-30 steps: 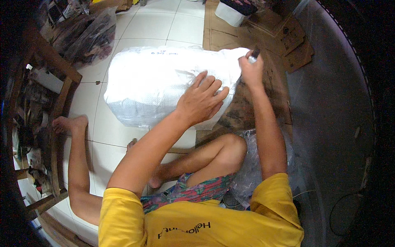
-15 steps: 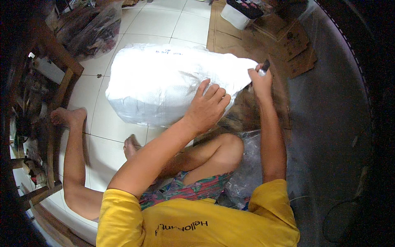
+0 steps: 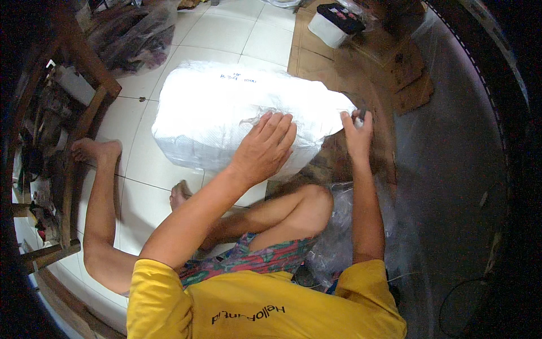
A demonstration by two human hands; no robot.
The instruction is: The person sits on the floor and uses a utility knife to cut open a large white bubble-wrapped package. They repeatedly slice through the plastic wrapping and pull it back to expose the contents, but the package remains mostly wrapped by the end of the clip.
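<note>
A bulky white woven sack (image 3: 197,107), packed full, lies on its side in front of my crossed legs, with handwriting on its upper face. My left hand (image 3: 265,144) rests on the sack's near side, fingers stretched over the wrinkled plastic. At the sack's tapered right end is my right hand (image 3: 358,133), thumb and fingers curled around a small dark object (image 3: 361,114) whose kind I cannot make out. The thumb touches or nearly touches the sack's tip.
Flattened cardboard (image 3: 310,53) lies under the sack's right side. Behind stands a white tub with a black top (image 3: 333,27). Clear plastic sheeting (image 3: 333,248) is bunched by my knee. A wooden shelf frame (image 3: 84,121) stands at left, and wrapped bundles (image 3: 138,42) lie at the far left.
My left hand has shifted left and its fingers have flattened on the sack. My right hand has lowered slightly, and the dark object has tipped in its grip.
</note>
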